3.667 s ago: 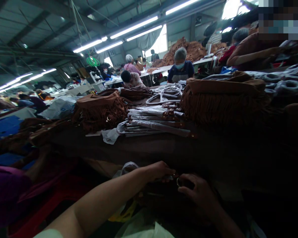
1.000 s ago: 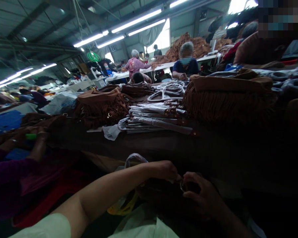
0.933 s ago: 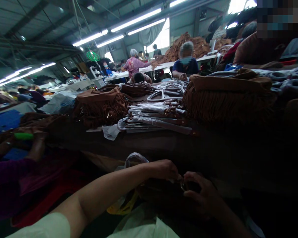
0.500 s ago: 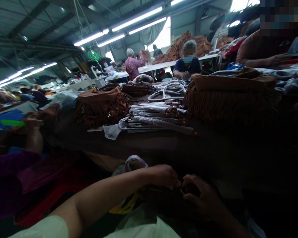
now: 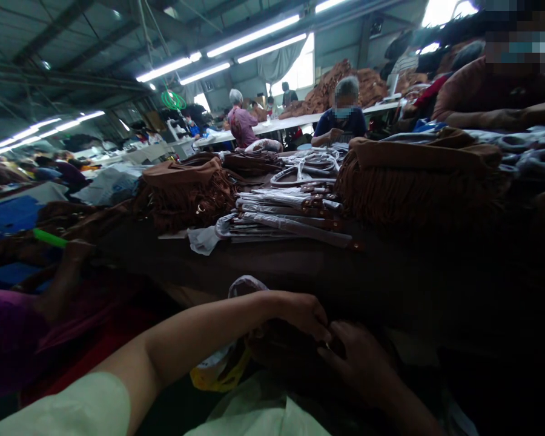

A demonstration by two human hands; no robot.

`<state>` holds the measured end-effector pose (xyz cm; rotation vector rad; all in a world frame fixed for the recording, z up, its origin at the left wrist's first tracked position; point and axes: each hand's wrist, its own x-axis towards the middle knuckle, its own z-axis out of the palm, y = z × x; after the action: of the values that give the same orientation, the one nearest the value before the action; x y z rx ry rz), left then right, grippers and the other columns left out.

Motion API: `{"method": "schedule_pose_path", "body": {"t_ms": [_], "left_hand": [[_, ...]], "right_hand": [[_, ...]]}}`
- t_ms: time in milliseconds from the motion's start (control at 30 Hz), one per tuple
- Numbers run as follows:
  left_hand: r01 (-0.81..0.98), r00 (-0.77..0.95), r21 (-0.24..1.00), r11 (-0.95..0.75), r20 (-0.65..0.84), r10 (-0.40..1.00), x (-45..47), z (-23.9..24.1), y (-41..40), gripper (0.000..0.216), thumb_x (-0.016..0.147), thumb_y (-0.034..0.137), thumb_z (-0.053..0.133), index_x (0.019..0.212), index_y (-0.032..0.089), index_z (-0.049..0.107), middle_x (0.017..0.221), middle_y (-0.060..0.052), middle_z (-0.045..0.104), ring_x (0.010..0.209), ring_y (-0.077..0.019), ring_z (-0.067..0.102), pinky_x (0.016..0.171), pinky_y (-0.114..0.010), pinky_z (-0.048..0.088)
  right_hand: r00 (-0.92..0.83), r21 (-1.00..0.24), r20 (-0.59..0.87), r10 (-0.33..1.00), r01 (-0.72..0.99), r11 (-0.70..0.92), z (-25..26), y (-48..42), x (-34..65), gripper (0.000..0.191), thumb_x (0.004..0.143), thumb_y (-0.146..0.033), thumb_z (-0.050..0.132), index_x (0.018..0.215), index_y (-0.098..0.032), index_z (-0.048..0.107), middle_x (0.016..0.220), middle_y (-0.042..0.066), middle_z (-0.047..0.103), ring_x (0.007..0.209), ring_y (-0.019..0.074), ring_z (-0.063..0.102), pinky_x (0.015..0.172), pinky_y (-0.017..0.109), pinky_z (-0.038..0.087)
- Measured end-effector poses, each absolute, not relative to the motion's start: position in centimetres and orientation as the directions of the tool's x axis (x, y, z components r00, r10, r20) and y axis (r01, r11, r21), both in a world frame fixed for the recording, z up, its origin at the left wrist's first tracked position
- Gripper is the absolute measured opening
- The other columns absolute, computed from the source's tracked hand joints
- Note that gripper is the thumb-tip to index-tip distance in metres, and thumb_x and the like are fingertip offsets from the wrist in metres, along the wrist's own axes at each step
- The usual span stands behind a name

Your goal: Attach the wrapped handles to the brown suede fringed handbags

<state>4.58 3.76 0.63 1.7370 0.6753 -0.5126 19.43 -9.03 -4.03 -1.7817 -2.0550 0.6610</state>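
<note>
My left hand (image 5: 306,315) reaches in from the left, fingers bent down and pinched at the edge of a dark brown leather-like piece (image 5: 279,348) over my lap. Close against its fingertips, my right hand (image 5: 358,351) has thumb and fingers closed on the same piece. What lies right between the fingertips is too dark to make out. Beside my left forearm rises a handle loop wrapped in white plastic (image 5: 247,283); whether it joins the brown piece I cannot tell. Below the forearm shows a yellow and white plastic bag (image 5: 220,372).
On the dark table (image 5: 281,266) lie several plastic-wrapped handles (image 5: 286,218), between a fringed brown stack (image 5: 186,191) and a larger fringed stack (image 5: 422,175). At left, a co-worker's hand (image 5: 79,251) is by a green strip (image 5: 49,237). Another person (image 5: 343,121) sits across the table.
My hands have drawn together until the fingertips nearly meet, and the right has shifted slightly left. The co-worker's hand at left has moved down and right.
</note>
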Motion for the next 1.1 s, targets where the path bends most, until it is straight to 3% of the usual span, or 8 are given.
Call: {"method": "schedule_pose_path", "body": {"t_ms": [133,367,500,600,700,833,1000,1100], "left_hand": [[0.607,0.786,0.665,-0.436,-0.583,0.206,4.9,2.5,3.1,0.028,0.080,0.043,0.064,0.086,0.017,0.072,0.066,0.003,0.059,0.060,-0.0100,0.051,0.054,-0.020,0.036],[0.643,0.744,0.198,-0.740,-0.391,0.541,4.8,3.3,-2.3,0.018,0.081,0.024,0.059,0.071,0.015,0.071,0.070,-0.010,0.065,0.062,-0.0200,0.058,0.051,-0.027,0.034],[0.711,0.703,0.441,-0.548,-0.419,0.575,3.7,1.6,-1.9,0.029,0.081,0.042,0.061,0.072,0.016,0.070,0.063,-0.004,0.058,0.061,-0.0160,0.053,0.052,-0.025,0.031],[0.589,0.791,0.796,-0.135,-0.534,0.299,2.4,-0.2,0.3,0.037,0.074,0.053,0.066,0.078,0.016,0.068,0.055,0.002,0.048,0.051,-0.0092,0.041,0.049,-0.023,0.028],[0.528,0.830,0.826,0.199,-0.551,0.083,1.7,-1.5,1.8,0.052,0.060,0.062,0.074,0.075,0.013,0.067,0.050,0.004,0.043,0.045,-0.0066,0.033,0.046,-0.022,0.024],[0.629,0.730,0.778,-0.013,-0.584,0.356,2.8,-0.4,0.3,0.045,0.067,0.059,0.070,0.077,0.014,0.070,0.052,0.002,0.049,0.047,-0.0088,0.041,0.047,-0.022,0.029],[0.805,0.591,0.331,-0.493,-0.364,0.720,4.5,1.5,-3.7,0.033,0.084,0.043,0.055,0.076,0.016,0.073,0.072,-0.009,0.067,0.071,-0.0211,0.061,0.062,-0.027,0.042],[0.728,0.656,0.541,-0.420,-0.375,0.655,3.6,0.0,-3.4,0.031,0.083,0.046,0.058,0.087,0.020,0.073,0.071,-0.004,0.066,0.068,-0.0171,0.060,0.061,-0.024,0.042]], "right_hand": [[-0.155,-0.512,-0.098,0.983,0.855,0.084,-4.7,-8.4,18.6,0.017,0.083,-0.035,0.057,0.080,-0.023,0.068,0.080,0.006,0.072,0.072,0.0220,0.067,0.059,0.029,0.037],[-0.104,-0.408,-0.052,0.993,0.910,0.074,-5.6,-8.0,18.4,0.017,0.079,-0.024,0.055,0.071,-0.022,0.070,0.075,0.009,0.074,0.067,0.0232,0.068,0.054,0.029,0.032],[-0.108,-0.395,-0.030,0.994,0.914,0.087,-5.4,-8.3,18.3,0.017,0.078,-0.023,0.054,0.070,-0.020,0.068,0.074,0.010,0.073,0.068,0.0236,0.066,0.056,0.030,0.032],[-0.170,-0.397,0.032,0.985,0.902,0.169,-5.0,-8.7,18.3,0.016,0.079,-0.023,0.053,0.069,-0.020,0.065,0.073,0.008,0.070,0.072,0.0219,0.063,0.063,0.031,0.033],[-0.203,-0.398,0.066,0.977,0.893,0.212,-5.0,-8.8,18.3,0.014,0.076,-0.024,0.056,0.064,-0.020,0.063,0.070,0.006,0.069,0.070,0.0200,0.061,0.063,0.030,0.032],[-0.094,-0.387,0.038,0.995,0.917,0.101,-5.8,-8.5,18.4,0.020,0.080,-0.025,0.053,0.064,-0.021,0.064,0.067,0.006,0.070,0.060,0.0194,0.062,0.053,0.030,0.025],[-0.054,-0.382,0.028,0.998,0.922,0.061,-6.5,-8.1,18.8,0.017,0.075,-0.021,0.056,0.061,-0.020,0.063,0.065,0.007,0.070,0.057,0.0199,0.062,0.052,0.030,0.021],[-0.079,-0.393,0.049,0.996,0.915,0.092,-6.4,-8.5,19.0,0.014,0.075,-0.018,0.054,0.063,-0.019,0.062,0.066,0.007,0.069,0.063,0.0203,0.062,0.055,0.030,0.024]]}}
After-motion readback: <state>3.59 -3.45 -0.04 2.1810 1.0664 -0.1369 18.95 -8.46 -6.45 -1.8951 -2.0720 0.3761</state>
